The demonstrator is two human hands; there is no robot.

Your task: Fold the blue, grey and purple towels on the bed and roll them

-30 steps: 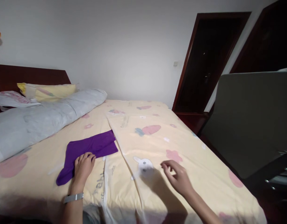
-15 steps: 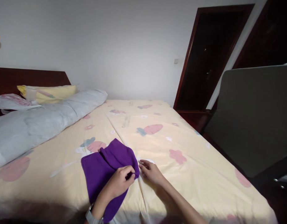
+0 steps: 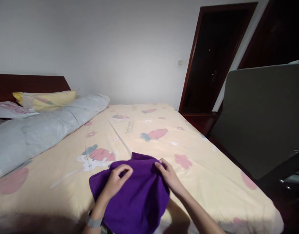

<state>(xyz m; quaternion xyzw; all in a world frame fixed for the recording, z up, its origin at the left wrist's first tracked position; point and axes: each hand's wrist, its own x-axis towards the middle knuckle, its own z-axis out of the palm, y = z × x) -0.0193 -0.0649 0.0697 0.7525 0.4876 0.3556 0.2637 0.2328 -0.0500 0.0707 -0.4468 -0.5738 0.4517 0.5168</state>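
A purple cloth is partly spread and creased near the front of the bed, with a corner folded up at its far side. My right hand pinches its right edge between thumb and fingers. Over the left part of the cloth, my left hand is closed, thumb tip near the index finger, gripping the fabric; the exact pinch point is hard to see. A watch with a pale band circles my left wrist.
The bed has a yellow patterned sheet. A long pale-grey roll, a yellow pillow and a plastic bag lie toward the headboard. On the right stand a dark chair and a door.
My right hand, apart from the cloth before, now holds its right edge. The cloth has opened out to the right and toward me; my left hand has shifted left.
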